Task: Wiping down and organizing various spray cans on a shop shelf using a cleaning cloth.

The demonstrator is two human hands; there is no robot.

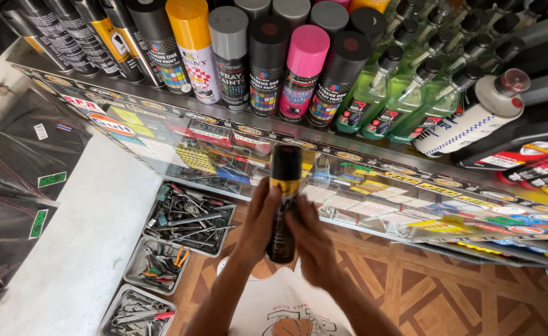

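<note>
i hold a black spray can (284, 205) upright between both palms, out in front of the glass counter (373, 186). my left hand (260, 221) wraps its side with the fingers curled onto it, and my right hand (308, 239) presses flat against the other side — the can is pinched between them, its black cap pointing at the shelf. above, a row of spray cans (267, 56) stands tightly packed, with green bottles (404, 93) just beside them. by my reckoning the can is in mid carry, not yet set anywhere. any placing would call for a steady upright hold and a gap in that crowded row — i see none plainly. trays of tools (190, 218) lie on the floor to my left.
</note>
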